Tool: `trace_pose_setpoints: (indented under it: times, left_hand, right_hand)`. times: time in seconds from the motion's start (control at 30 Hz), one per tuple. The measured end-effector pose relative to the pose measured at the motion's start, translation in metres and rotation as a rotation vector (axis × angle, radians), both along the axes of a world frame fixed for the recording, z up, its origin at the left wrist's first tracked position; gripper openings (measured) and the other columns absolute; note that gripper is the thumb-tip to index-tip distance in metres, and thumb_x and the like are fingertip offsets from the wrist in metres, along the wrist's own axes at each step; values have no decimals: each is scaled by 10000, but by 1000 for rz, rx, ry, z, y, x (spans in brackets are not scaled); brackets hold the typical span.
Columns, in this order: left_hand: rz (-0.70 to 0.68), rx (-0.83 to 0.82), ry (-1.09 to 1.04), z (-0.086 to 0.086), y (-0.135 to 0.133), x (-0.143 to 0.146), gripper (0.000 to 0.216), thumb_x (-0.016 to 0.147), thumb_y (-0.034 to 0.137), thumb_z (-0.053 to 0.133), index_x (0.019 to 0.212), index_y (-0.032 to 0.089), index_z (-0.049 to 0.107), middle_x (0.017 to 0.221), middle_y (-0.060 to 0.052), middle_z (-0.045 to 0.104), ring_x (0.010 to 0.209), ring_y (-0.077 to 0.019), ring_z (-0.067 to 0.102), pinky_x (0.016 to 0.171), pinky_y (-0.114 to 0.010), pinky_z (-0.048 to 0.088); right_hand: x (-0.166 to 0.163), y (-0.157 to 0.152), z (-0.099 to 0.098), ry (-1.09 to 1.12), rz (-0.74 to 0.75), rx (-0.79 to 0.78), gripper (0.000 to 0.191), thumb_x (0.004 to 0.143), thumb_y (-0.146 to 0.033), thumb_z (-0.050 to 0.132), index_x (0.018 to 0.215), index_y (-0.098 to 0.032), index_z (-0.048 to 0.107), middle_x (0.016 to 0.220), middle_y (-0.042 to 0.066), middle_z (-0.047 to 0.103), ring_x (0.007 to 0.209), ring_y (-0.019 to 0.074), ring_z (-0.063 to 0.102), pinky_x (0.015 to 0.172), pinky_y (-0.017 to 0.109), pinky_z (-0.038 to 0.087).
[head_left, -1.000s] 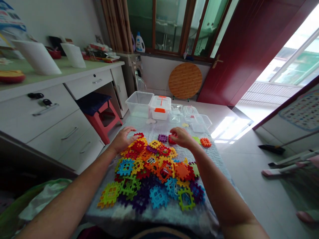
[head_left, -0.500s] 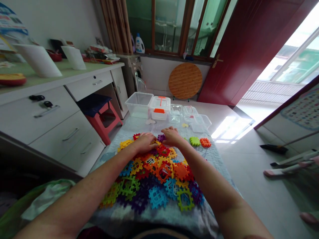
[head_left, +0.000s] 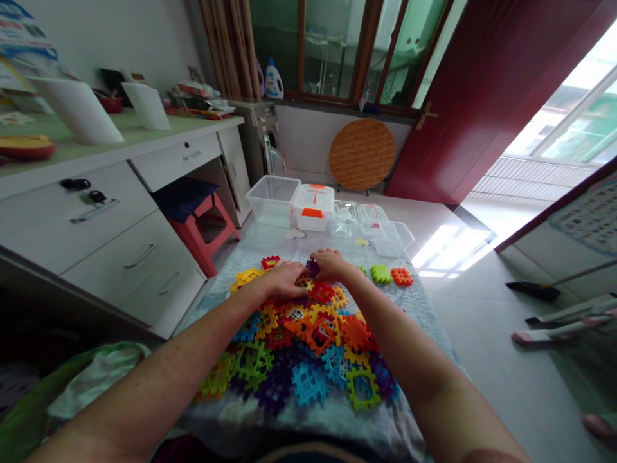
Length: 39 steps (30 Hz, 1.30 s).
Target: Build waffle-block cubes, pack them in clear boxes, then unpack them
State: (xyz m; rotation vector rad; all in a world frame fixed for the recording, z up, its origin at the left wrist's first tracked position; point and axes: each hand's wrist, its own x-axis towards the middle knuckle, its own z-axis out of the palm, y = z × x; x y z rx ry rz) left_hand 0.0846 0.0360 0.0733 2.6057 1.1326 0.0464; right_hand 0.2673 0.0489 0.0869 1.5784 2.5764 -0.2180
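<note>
Colourful toothed plastic building blocks (head_left: pixel 308 382) lie in a loose heap on the cloth-covered table. My left hand (head_left: pixel 285 280) rests on the far part of the heap, thumb and fingers apart. A yellow block (head_left: pixel 303 283) shows by its fingertips, and a red block (head_left: pixel 270 262) lies just beyond the hand. Just right of it, my right hand (head_left: pixel 331 265) is closed on a purple block (head_left: pixel 313 268) at the heap's far edge. Its fingers partly cover that block. A green block (head_left: pixel 381 274) and an orange block (head_left: pixel 402 277) lie apart on the right.
Along the table's far end stand an open clear bin (head_left: pixel 274 199), a lidded box with orange clips (head_left: pixel 312 209) and smaller clear containers (head_left: pixel 344 218). A cabinet (head_left: pixel 159 180) and a red stool (head_left: pixel 205 238) are on the left. A bag (head_left: pixel 87 379) sits at lower left.
The purple block has risen slightly in my right hand. My left hand has slid a little towards me over the heap. The whole view has shifted slightly.
</note>
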Motion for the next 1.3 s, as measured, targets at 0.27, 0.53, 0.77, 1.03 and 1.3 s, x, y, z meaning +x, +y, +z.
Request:
trace_pose_setpoints:
  times: [0.27,0.53,0.77,1.03,1.3]
  left_hand:
    - [59,24,-87,0,2,-5,344,840,457,546,1024,205,690,1066,-99,729,1020,-263,639,958,-372,405]
    - [117,-32,-132,-4,10,0,226,835,310,519,915,226,713,965,-66,755,920,-235,667,843,-320,458]
    - [112,-20,-134,-1,3,-1,203,813,318,556,921,219,696,976,-71,748,920,-245,668,842,-326,465]
    - [104,-24,-134,1,-3,-5,367,720,320,652,1063,190,668,1051,-71,725,968,-244,653,883,-321,468]
    - [170,-99,-260,9,-5,-6,326,685,248,632,998,172,682,986,-53,715,909,-205,648,822,-267,487]
  right_hand:
    - [6,3,-1,19,-37,22,532,704,-365,708,1203,-213,602,1234,141,615,1123,324,540,876,402,419]
    - [2,0,-2,19,-26,33,435,723,-371,688,1127,-219,632,1159,125,668,1084,324,564,854,398,419]
    - [4,-4,3,66,-57,16,563,717,-401,721,1232,-213,592,1211,128,653,1126,331,559,902,419,414]
    - [71,-41,32,552,-158,169,468,813,-304,642,1252,-161,564,1204,118,652,1114,238,589,975,385,437]
    - [134,-118,6,836,-357,281,316,829,-334,605,1110,-194,640,1001,81,718,855,199,666,811,377,533]
